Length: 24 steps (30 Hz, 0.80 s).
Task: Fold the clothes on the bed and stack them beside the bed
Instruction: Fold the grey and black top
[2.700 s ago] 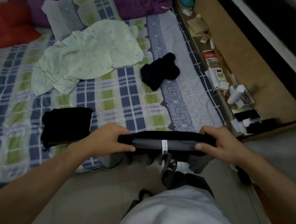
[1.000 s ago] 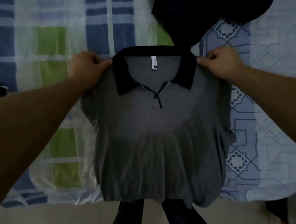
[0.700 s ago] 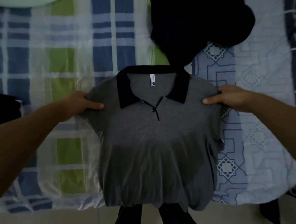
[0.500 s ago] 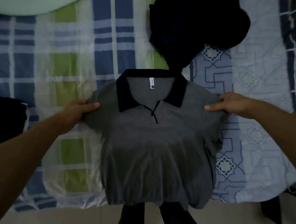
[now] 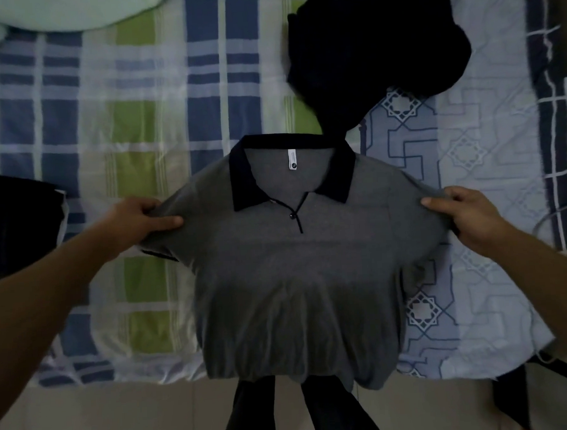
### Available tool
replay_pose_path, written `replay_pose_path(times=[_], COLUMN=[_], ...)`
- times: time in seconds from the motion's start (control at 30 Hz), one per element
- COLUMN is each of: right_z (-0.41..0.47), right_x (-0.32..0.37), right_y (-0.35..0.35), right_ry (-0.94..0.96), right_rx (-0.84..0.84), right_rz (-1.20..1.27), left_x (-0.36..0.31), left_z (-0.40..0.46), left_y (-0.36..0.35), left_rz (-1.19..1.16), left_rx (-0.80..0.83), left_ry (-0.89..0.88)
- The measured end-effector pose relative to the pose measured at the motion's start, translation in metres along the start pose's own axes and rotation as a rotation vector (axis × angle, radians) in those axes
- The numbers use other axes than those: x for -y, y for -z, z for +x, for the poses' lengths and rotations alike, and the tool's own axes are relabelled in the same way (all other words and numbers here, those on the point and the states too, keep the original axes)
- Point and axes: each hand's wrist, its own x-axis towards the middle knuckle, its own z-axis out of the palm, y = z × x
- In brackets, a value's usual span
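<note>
A grey polo shirt (image 5: 295,280) with a black collar lies front up on the near edge of the bed (image 5: 139,130), its hem hanging over the side. My left hand (image 5: 138,219) pinches the shirt's left sleeve at the shoulder. My right hand (image 5: 466,211) pinches the right sleeve at the same height. Both sleeves are pulled outward. A crumpled black garment (image 5: 375,45) lies just beyond the collar. A folded black garment (image 5: 16,225) sits at the left edge of the bed.
A pale green cloth (image 5: 51,13) lies at the top left of the checked sheet. Beige floor tiles (image 5: 122,420) run along the bottom, with my dark trouser legs (image 5: 253,413) below the shirt's hem.
My hands went from holding the shirt at the collar to gripping the sleeves lower down and drawing them apart. The shirt now lies spread wider on the bed.
</note>
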Motion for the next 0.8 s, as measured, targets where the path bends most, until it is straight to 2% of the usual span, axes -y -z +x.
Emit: replay_pose_path(times=[0.07, 0.13, 0.2, 0.27, 0.4, 0.47, 0.53, 0.63, 0.73, 0.8], right_z=[-0.005, -0.011, -0.014, -0.016, -0.021, -0.024, -0.03, -0.038, -0.037, -0.033], right_x=[0.0, 0.001, 0.001, -0.002, -0.013, -0.023, -0.032, -0.042, -0.043, -0.037], right_y=[0.003, 0.005, 0.006, 0.009, 0.014, 0.017, 0.017, 0.015, 0.015, 0.018], right_ry=[-0.044, -0.138, -0.169, -0.132, -0.143, -0.161, -0.222, -0.253, -0.149, -0.079], right_rx=[0.142, 0.246, 0.204, 0.101, -0.127, -0.164, -0.108, -0.008, -0.138, -0.227], right_rz=[-0.255, -0.543, -0.681, -0.535, 0.044, 0.188, 0.193, 0.062, 0.16, 0.336], left_x=[0.003, 0.008, 0.013, 0.014, 0.008, -0.001, -0.019, -0.064, -0.117, -0.152], left_z=[-0.005, -0.008, -0.009, -0.011, -0.022, -0.032, -0.043, -0.056, -0.065, -0.066], left_y=[0.0, 0.0, -0.001, -0.003, -0.018, -0.034, -0.06, -0.12, -0.193, -0.239], left_rz=[0.191, 0.277, 0.338, 0.41, 0.421, 0.472, 0.508, 0.445, 0.431, 0.455], left_rx=[0.02, -0.028, -0.161, -0.301, -0.455, -0.601, -0.658, -0.538, -0.34, -0.214], left_ry=[-0.016, -0.01, -0.011, -0.012, 0.05, 0.013, -0.134, -0.494, -0.852, -0.975])
